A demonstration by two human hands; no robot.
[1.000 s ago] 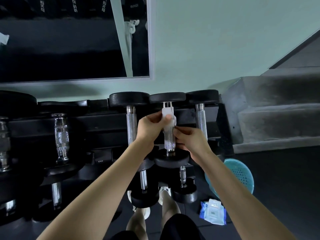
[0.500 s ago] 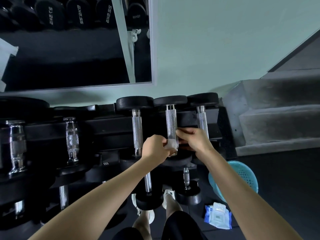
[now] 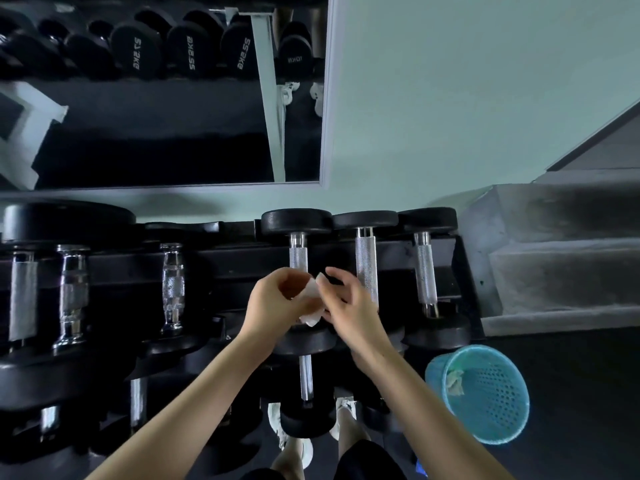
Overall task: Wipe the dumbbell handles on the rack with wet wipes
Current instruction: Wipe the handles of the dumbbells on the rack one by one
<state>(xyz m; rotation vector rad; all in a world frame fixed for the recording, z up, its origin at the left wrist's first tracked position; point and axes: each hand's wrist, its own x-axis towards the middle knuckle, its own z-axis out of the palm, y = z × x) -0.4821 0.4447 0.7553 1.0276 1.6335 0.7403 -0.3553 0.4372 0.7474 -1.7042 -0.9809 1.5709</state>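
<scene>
A black dumbbell rack [image 3: 221,265] runs across the view with several dumbbells lying on it. Three knurled chrome handles stand at the right end: one [image 3: 298,256], a middle one [image 3: 365,268] and a far-right one [image 3: 425,271]. My left hand [image 3: 277,303] and my right hand [image 3: 349,306] meet in front of the rack, between the first two handles. Both hold a small white wet wipe [image 3: 311,299] between them, my left curled round it and my right pinching its edge. The wipe touches no handle.
A turquoise perforated bin [image 3: 485,393] with a crumpled wipe inside stands on the dark floor at lower right. A mirror [image 3: 156,91] above the rack reflects more dumbbells. Concrete steps [image 3: 554,265] rise at the right. My feet in white shoes [image 3: 277,420] show under the rack.
The wipe slid down the middle handle and has now come off it. Both hands moved left and toward me, holding the wipe between them. The view shifted, and the wipe pack is gone from sight.
</scene>
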